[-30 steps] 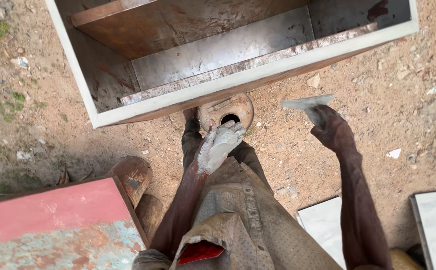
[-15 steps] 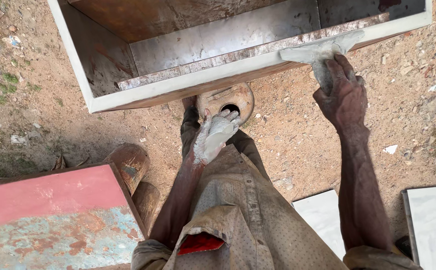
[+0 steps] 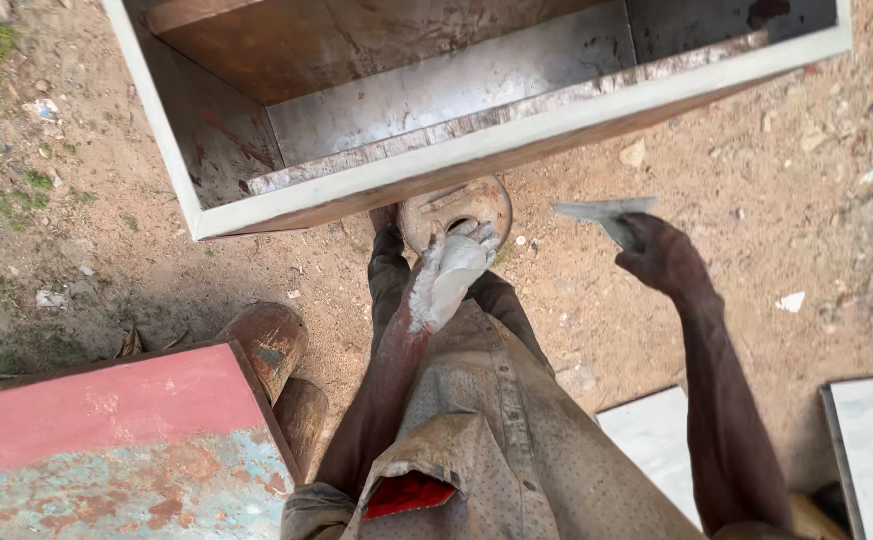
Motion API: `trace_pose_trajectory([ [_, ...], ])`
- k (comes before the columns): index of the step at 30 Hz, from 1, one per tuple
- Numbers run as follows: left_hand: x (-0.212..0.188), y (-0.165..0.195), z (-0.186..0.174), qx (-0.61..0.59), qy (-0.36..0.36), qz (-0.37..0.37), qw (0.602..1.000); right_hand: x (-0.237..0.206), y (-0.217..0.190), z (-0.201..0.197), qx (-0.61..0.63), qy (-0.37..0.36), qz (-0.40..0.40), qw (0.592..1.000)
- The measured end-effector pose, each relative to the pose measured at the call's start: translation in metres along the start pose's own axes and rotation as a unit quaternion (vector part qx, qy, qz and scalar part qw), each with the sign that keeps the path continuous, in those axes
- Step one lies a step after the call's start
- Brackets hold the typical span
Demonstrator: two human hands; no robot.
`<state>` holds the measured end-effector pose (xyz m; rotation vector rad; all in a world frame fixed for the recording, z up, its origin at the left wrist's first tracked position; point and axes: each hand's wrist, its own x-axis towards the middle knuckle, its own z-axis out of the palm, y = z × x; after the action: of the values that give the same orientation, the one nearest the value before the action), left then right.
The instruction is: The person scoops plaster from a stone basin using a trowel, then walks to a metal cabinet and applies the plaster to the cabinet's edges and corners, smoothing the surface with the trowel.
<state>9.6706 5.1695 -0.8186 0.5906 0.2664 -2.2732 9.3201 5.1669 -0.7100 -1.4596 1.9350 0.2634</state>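
Right hand [image 3: 661,255] gripped around a flat putty blade [image 3: 601,210], held clear of the box frame [image 3: 516,140]. Left hand [image 3: 451,275], putty-caked, loosely curled over a round tin [image 3: 456,205]; can't tell if it's gripping.

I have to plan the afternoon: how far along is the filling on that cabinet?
Done: the front edge looks pale and coated. In hand: the right hand holds a scraper off the cabinet; the left hand, white with filler, rests at the tin. Left: inside walls look rusty, streaked.
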Motion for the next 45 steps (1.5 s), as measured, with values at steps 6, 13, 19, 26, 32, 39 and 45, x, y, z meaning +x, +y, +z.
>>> trace_pose_trajectory([
  [6,0.040,-0.024,0.027,-0.003,-0.068,0.014,0.998,-0.075,-0.006,0.001,0.792,-0.036,-0.020,0.610],
  [13,0.024,-0.077,0.098,-0.418,-0.337,-0.055,0.842,-0.131,-0.060,0.021,0.658,0.003,-0.153,0.738],
  [19,0.032,-0.076,0.131,-0.254,-0.075,0.186,0.946,-0.141,-0.095,0.031,0.166,0.113,-0.250,0.947],
  [26,-0.033,0.022,0.131,-0.181,-0.215,0.215,0.935,-0.099,-0.100,-0.003,0.083,-0.048,-0.114,0.989],
  [32,-0.084,0.080,0.063,-0.088,-0.049,0.265,0.959,-0.032,-0.170,-0.007,0.138,-0.043,-0.196,0.970],
  [39,-0.128,0.063,0.012,-0.122,0.023,0.264,0.957,0.038,-0.230,-0.019,0.143,-0.172,-0.311,0.924],
  [45,-0.100,0.028,0.044,-0.170,-0.002,0.286,0.943,0.052,-0.157,-0.083,0.057,-0.226,-0.144,0.962],
])
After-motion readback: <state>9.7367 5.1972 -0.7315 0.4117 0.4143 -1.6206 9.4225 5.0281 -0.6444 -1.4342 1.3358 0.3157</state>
